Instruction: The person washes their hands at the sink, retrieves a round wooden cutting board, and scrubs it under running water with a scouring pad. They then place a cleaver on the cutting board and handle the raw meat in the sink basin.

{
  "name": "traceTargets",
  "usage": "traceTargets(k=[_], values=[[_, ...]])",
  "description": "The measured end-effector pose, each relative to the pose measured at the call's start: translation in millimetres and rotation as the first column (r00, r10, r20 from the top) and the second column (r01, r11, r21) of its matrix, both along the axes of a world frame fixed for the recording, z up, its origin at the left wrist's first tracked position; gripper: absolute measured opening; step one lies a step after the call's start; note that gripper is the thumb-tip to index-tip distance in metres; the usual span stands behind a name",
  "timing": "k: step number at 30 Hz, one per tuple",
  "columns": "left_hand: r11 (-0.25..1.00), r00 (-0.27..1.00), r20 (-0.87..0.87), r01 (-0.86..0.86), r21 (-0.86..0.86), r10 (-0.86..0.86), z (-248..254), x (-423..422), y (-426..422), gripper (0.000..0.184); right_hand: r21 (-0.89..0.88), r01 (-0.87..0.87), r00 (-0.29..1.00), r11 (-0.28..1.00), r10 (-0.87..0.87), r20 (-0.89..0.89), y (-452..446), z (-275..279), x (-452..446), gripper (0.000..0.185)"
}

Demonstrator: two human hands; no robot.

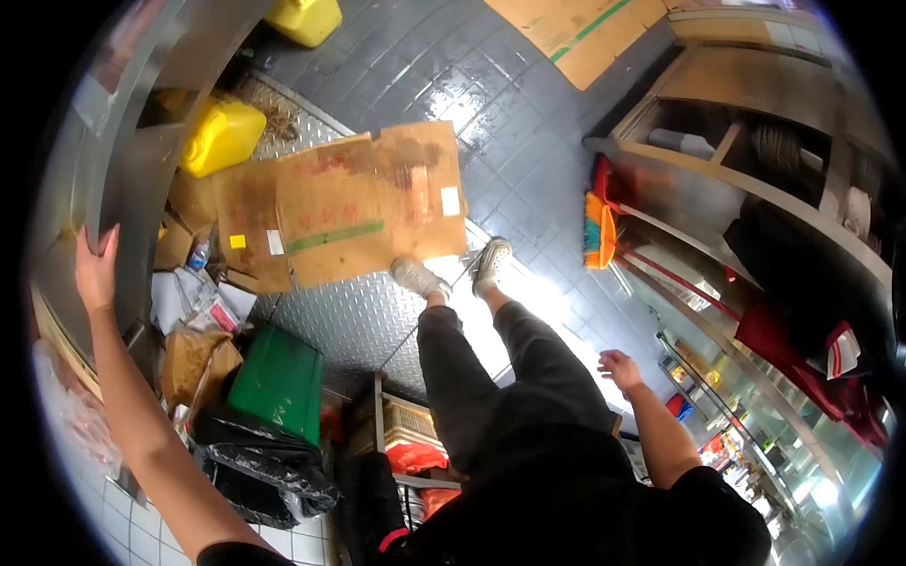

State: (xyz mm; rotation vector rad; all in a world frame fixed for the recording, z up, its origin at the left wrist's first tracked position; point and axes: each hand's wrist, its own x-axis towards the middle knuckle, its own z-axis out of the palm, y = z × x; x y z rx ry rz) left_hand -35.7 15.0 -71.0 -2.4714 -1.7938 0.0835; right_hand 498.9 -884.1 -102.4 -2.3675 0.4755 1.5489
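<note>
Nine o'clock: your left grip (97, 253) is spread at a grey metal panel (137, 193); four: right grip (618, 368), loosely spread. Grey-tiled floor (528, 127) stretches toward one, edging blurrily printed brown cardboard (344, 198).

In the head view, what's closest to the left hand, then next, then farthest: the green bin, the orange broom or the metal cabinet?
From the left hand:
1. Metal cabinet: on the left, right by the hand.
2. Green bin: also on the left, lower down in the picture.
3. Orange broom: way over on the right side.
</note>
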Motion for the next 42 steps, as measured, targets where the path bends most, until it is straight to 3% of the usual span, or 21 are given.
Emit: traceTargets(k=[4, 5, 6, 10, 13, 17, 22, 25, 28, 32, 34, 37, 38, 40, 41, 42], values=[[0.999, 0.999, 0.011, 0.030, 0.030, -0.030, 3.2, 6.8, -4.5, 0.077, 0.007, -0.054, 0.998, 0.998, 0.054, 0.011, 17.9, 5.9, 5.8, 0.030], [0.998, 0.999, 0.024, -0.020, -0.055, 0.021, 10.0, 8.5, -9.5, 0.079, -0.004, -0.073, 0.997, 0.997, 0.073, -0.003, 20.5, 10.8, 5.1, 0.031], [0.999, 1.000, 0.016, -0.015, -0.034, 0.015, 11.5, 3.7, -10.8, 0.079, -0.013, -0.090, 0.996, 0.996, 0.089, -0.014, 19.9, 14.6, 4.6, 0.033], [0.999, 1.000, -0.004, -0.012, 0.030, 0.012, 4.7, 7.8, -11.9, 0.081, 0.049, -0.083, 0.995, 0.995, 0.080, 0.064, 27.4, 16.4, 2.6, 0.031], [0.999, 1.000, 0.019, -0.015, 0.030, 0.015, 8.8, 15.4, -13.1, 0.081, 0.063, -0.201, 0.976, 0.978, 0.194, 0.095, 39.2, 14.1, 9.7, 0.031], [0.999, 0.999, 0.038, 0.005, 0.041, -0.007, 15.1, 21.2, -19.8, 0.079, 0.029, -0.234, 0.954, 0.972, 0.224, 0.199, 73.6, 10.0, 33.8, 0.031], [1.000, 0.999, 0.045, -0.016, 0.000, 0.016, 32.1, 43.9, -29.6, 0.076, 0.155, -0.252, 0.921, 0.955, 0.188, 0.342, 189.6, -1.1, 52.7, 0.034], [0.997, 0.989, 0.128, 0.075, -0.019, -0.072, 30.4, 33.3, -25.1, 0.077, 0.228, -0.290, 0.911, 0.930, 0.195, 0.364, 282.3, -25.1, 42.5, 0.035], [0.993, 0.998, 0.066, 0.022, -0.115, -0.014, 42.8, 41.5, -33.9, 0.081, 0.236, -0.342, 0.923, 0.910, 0.278, 0.266, 356.5, -32.0, 14.6, 0.035], [0.987, 0.996, 0.093, 0.001, -0.160, 0.014, 41.7, 40.7, -20.4, 0.088, 0.288, -0.547, 0.828, 0.786, 0.458, 0.322, 511.2, -41.1, -39.7, 0.041], [0.964, 0.991, 0.121, -0.020, -0.265, 0.053, 43.5, 43.4, -18.1, 0.092, 0.442, -0.479, 0.868, 0.758, 0.336, 0.364, 574.8, -40.9, -51.3, 0.041], [0.959, 0.960, 0.006, 0.278, 0.053, -0.279, 61.8, 67.0, -26.1, 0.098, 0.553, -0.281, 0.958, 0.784, 0.197, 0.206, 649.0, -74.3, -53.4, 0.043], [0.922, 0.919, 0.085, 0.382, 0.055, -0.386, 66.8, 79.0, -35.3, 0.100, 0.598, -0.163, 0.986, 0.785, 0.111, 0.123, 666.0, -101.9, -53.6, 0.043], [0.840, 0.805, 0.260, 0.541, 0.043, -0.533, 66.1, 108.2, -68.0, 0.102, 0.745, -0.062, 0.998, 0.664, 0.053, 0.035, 705.5, -133.9, -38.9, 0.053], [0.819, 0.747, 0.403, 0.574, 0.012, -0.529, 55.0, 131.8, -86.8, 0.096, 0.716, 0.263, 0.964, 0.646, -0.200, -0.174, 740.9, -126.4, -26.8, 0.055], [0.713, 0.712, 0.505, 0.659, -0.238, -0.489, 39.0, 164.0, -93.1, 0.086, 0.615, 0.572, 0.818, 0.543, -0.434, -0.377, 776.5, -124.9, -17.9, 0.057]])
